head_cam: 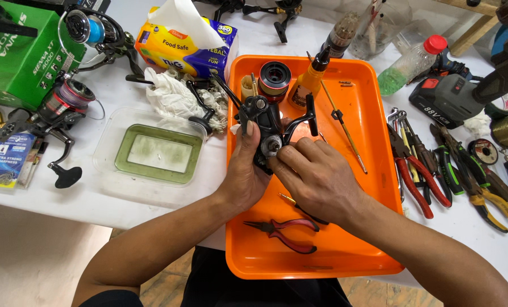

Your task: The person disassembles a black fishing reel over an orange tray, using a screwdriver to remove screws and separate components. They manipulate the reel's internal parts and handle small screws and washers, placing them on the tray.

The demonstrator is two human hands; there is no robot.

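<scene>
Both forearms come up from the bottom of the view and meet over the orange tray (379,170). The left hand (244,170) is wrapped around the black fishing reel body (263,122) from the left side, with the thumb lying up along it, so this hand is closed on the reel. The right hand (316,176) lies just beside it on the right, fingers bent; its fingertips (282,156) press on the silver round part low on the reel body. Whether they pinch a small piece there I cannot tell.

The reel is held above the middle of the tray, its bail arm pointing to the upper right, directly above both hands.

On the tray behind the reel stand a red-and-black spool (275,77) and an orange bottle with a dark nozzle (309,82) — a thin rod tool (345,128) lies to the right. Red-handled pliers (282,230) lie on the tray near the wrists. Left of the tray are a clear plastic lid with a green insert (157,153), a crumpled white cloth (171,96) and another spinning reel (61,108). On the right, a row of pliers and cutters (436,176) lies on the white table (38,199) — nothing blocks the hands.
</scene>
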